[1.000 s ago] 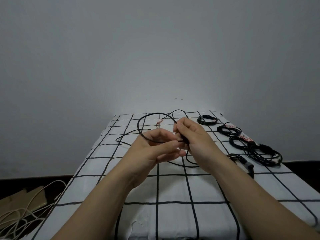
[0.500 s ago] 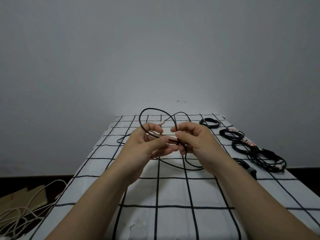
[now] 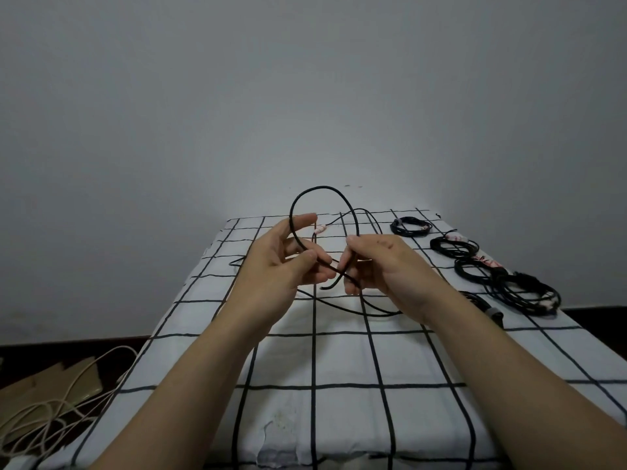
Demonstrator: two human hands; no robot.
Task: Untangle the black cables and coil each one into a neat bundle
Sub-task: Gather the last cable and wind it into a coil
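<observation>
Pinching black cable (image 3: 317,187), left hand (image 3: 278,269), right hand (image 3: 386,266) both clamped on it, nearest bundle (image 3: 480,301) half hidden by forearm

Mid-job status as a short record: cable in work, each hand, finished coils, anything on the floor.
cable: one loop raised, rest slack on table
left hand: pinches cable
right hand: pinches cable
coils: four by right edge; fifth partly behind right forearm
floor: loose pale cords at left
</observation>
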